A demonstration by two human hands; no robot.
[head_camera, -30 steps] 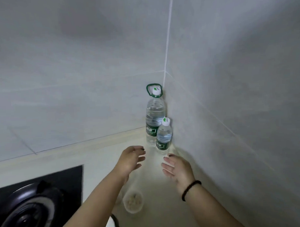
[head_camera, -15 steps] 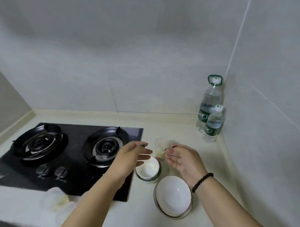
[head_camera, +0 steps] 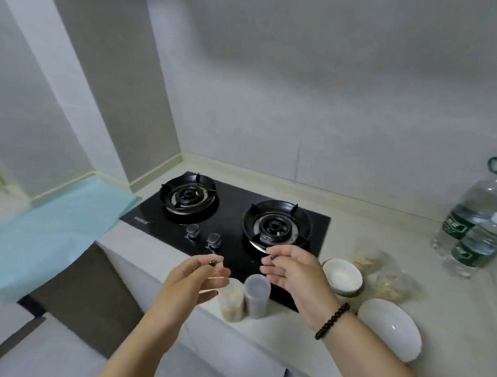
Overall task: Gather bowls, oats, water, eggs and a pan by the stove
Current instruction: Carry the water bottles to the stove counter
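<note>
My left hand (head_camera: 192, 280) and my right hand (head_camera: 293, 267) hover empty, fingers relaxed, above two clear plastic cups at the counter's front edge: one with pale contents (head_camera: 231, 301), one empty-looking (head_camera: 256, 296). To the right stand a small white bowl (head_camera: 342, 275) and a larger white bowl (head_camera: 390, 331). Behind them lie clear bags of oats (head_camera: 385, 276). A large water bottle (head_camera: 473, 211) and a small water bottle (head_camera: 477, 246) stand at the far right. No pan or eggs show.
A black two-burner gas stove (head_camera: 228, 217) is set into the pale counter (head_camera: 369, 220). A light blue sheet (head_camera: 51, 232) covers the surface to the left. Tiled walls close off the back. Floor shows below the counter edge.
The view has swung left from the bottles in the corner to the stove. Both hands drew back from the bottles and now hang over the two cups, holding nothing.
</note>
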